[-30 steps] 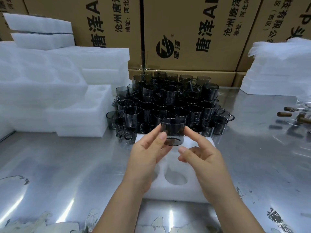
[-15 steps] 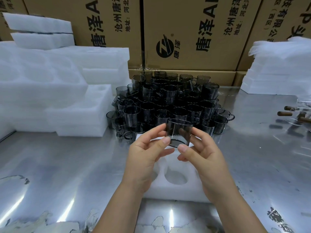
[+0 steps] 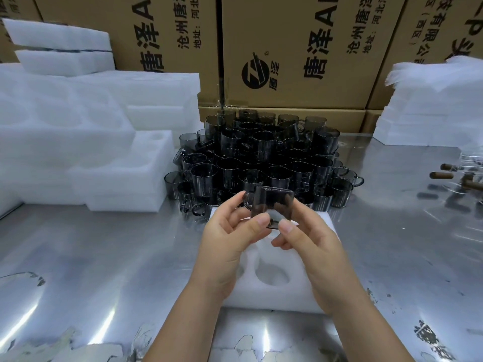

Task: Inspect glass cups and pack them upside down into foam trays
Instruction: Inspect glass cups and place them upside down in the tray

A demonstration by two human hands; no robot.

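Note:
A smoky grey glass cup (image 3: 271, 206) with a small handle on its left is held in the air between both hands. My left hand (image 3: 230, 246) grips its left side with thumb and fingers. My right hand (image 3: 313, 246) pinches its lower right rim. Under the hands lies a white foam tray (image 3: 271, 280) with round pockets, its far part hidden by the hands. Behind it stands a dense pile of several grey glass cups (image 3: 261, 158), stacked in layers.
Stacks of white foam trays (image 3: 78, 142) fill the left side of the steel table (image 3: 104, 257). More foam sheets (image 3: 431, 105) rise at the right. Cardboard boxes (image 3: 300, 48) wall off the back. Brown-handled items (image 3: 454, 178) lie at the right edge.
The cup has been turned in my hands, its handle now showing at the left, and it sits slightly lower. Both thumbs have moved closer together at its lower rim.

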